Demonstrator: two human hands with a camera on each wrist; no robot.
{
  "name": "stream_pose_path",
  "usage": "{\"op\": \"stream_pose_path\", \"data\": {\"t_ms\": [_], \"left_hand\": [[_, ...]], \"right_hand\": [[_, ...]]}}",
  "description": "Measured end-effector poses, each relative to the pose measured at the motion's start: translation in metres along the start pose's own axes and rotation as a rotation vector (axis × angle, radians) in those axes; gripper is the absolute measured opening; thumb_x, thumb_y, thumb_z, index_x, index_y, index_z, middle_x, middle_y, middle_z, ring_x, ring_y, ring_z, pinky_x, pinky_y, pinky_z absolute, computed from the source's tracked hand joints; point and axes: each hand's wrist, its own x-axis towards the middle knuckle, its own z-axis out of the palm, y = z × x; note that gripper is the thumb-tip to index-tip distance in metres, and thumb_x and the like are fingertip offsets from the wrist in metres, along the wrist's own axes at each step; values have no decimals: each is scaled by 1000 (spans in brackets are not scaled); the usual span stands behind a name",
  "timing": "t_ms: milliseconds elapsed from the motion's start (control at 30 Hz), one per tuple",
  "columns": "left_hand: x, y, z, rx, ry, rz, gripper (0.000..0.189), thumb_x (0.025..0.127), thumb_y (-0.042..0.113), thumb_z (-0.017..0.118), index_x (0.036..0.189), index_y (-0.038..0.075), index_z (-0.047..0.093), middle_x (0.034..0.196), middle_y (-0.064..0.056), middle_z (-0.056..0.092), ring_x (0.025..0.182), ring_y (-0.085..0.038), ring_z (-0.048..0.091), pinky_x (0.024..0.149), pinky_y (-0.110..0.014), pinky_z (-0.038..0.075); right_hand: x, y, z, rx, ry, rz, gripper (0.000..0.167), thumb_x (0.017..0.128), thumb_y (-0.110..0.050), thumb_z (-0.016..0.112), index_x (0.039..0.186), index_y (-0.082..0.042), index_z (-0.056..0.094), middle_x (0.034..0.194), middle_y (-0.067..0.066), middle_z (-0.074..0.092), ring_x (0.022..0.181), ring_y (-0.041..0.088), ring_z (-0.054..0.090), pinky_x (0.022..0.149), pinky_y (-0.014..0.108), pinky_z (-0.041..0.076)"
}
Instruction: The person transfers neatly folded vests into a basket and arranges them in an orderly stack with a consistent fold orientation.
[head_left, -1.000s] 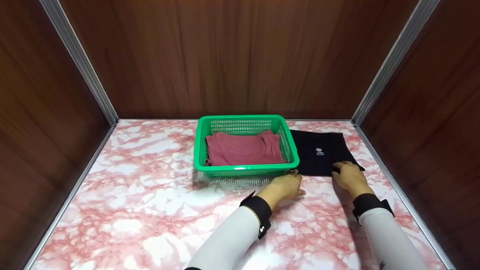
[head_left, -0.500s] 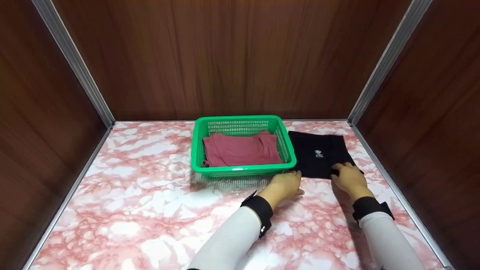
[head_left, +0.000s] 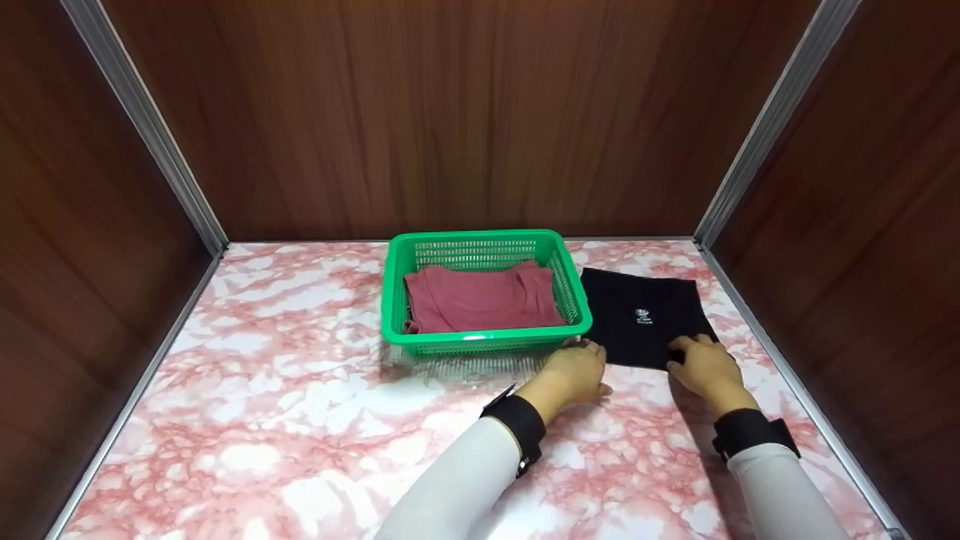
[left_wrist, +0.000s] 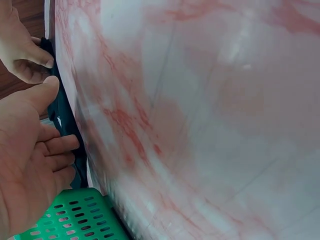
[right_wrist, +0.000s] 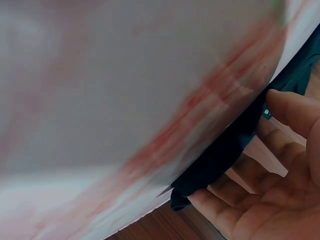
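Note:
A folded black garment [head_left: 622, 341] with a small white print lies flat beside the right side of a green basket [head_left: 450, 338]. My right hand [head_left: 706, 367] grips its near right edge. In the right wrist view, the thumb and fingertips of that hand [right_wrist: 280, 185] meet the dark cloth [right_wrist: 220, 150]. My left hand [head_left: 576, 371] is at the near left corner of the garment, close to the basket's front right corner. Its thumb stands apart from loosely bent fingers in the left wrist view, where the left hand [left_wrist: 30, 150] pinches nothing visible.
Inside the basket lies a folded dusty-red garment [head_left: 484, 300]. The table [head_left: 262, 420] has a pink and white marbled top. Brown wood-grain panels [head_left: 450, 120] with metal edging enclose it at the back and both sides.
The black garment and my right hand have shifted slightly toward me and to the right. My left hand has barely moved. The basket stays put, apart from a slight shift of the view.

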Motion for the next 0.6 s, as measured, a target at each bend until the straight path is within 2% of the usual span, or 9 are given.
{"op": "stream_pose_path", "data": {"t_ms": [167,367,600], "left_hand": [[1,-2,0,-24,9,22,77,98,61,57,155,12,43,145,1,53,129,-14,58,108,-31,48],[-1,-2,-1,-9,13,27,76,97,61,59,154,13,46,141,2,53,123,-12,60,107,-32,47],[-5,-7,5,-56,17,48,52,97,55,62,136,21,64,142,1,46,115,-13,63,94,-32,56]], "right_hand": [[-4,0,-1,-10,8,-11,42,93,-25,68,127,-3,63,123,35,55,108,62,54,81,71,49],[-13,-3,-2,-9,5,-6,40,92,-24,70,126,-3,63,121,34,55,107,61,54,80,71,49],[-26,-4,-3,3,-8,13,43,92,-26,71,128,-4,63,124,35,53,107,62,54,79,70,49]]}}
